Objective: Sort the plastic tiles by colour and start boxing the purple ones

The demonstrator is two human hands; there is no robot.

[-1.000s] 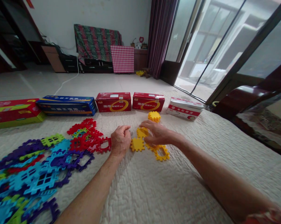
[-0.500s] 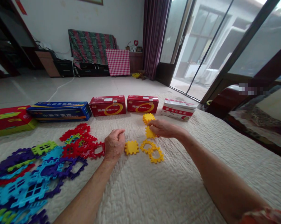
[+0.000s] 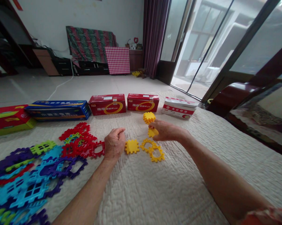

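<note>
My left hand point(image 3: 114, 143) rests on the quilted cover as a loose fist, between a red frame piece point(image 3: 98, 148) and a solid yellow interlocking tile point(image 3: 132, 146). Nothing shows in its fingers. My right hand point(image 3: 165, 130) has its fingers closed on another yellow interlocking tile point(image 3: 152, 132), which the hand partly covers. Just beyond those fingers is a small stack of yellow tiles point(image 3: 149, 117). Nearer to me lie two yellow pieces with open centres, a hollow tile point(image 3: 147, 145) and a second ring-like tile point(image 3: 157, 153), touching each other.
At left spreads a heap of purple, blue, green and red pieces point(image 3: 37, 168). Along the back stand a red-and-green box point(image 3: 9, 120), a blue box point(image 3: 57, 110), two red boxes point(image 3: 107, 104) and a white-and-red box point(image 3: 179, 108). All sit on the quilted cover point(image 3: 141, 193).
My right hand has shifted slightly right and its fingers now lie lower over the yellow tile. My left hand stays in place. The whole view has tipped a little.
</note>
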